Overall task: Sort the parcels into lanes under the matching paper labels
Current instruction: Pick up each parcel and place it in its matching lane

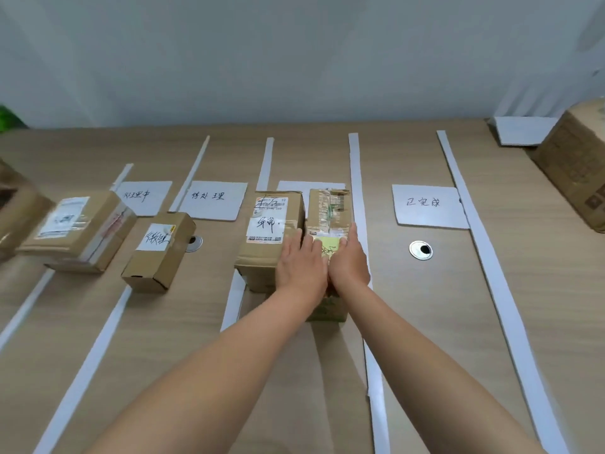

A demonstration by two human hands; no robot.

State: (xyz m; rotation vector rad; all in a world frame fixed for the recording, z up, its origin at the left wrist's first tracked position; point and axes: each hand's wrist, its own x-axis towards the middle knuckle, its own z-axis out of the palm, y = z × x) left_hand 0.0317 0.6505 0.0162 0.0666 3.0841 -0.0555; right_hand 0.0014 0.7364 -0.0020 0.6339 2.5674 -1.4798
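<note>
Right now both hands lie flat with straight fingers on the thin parcel [327, 211] with the yellow note, the left hand [301, 263] on its left side and the right hand [348, 260] on its right. It sits in the middle lane, just beside a bigger parcel [268, 231]. Two more parcels, a small one [160, 253] and a flat one [78, 231], sit to the left near their paper labels, so I think much is done, but a big box [579, 165] at the far right looks like it waits for its turn.
</note>
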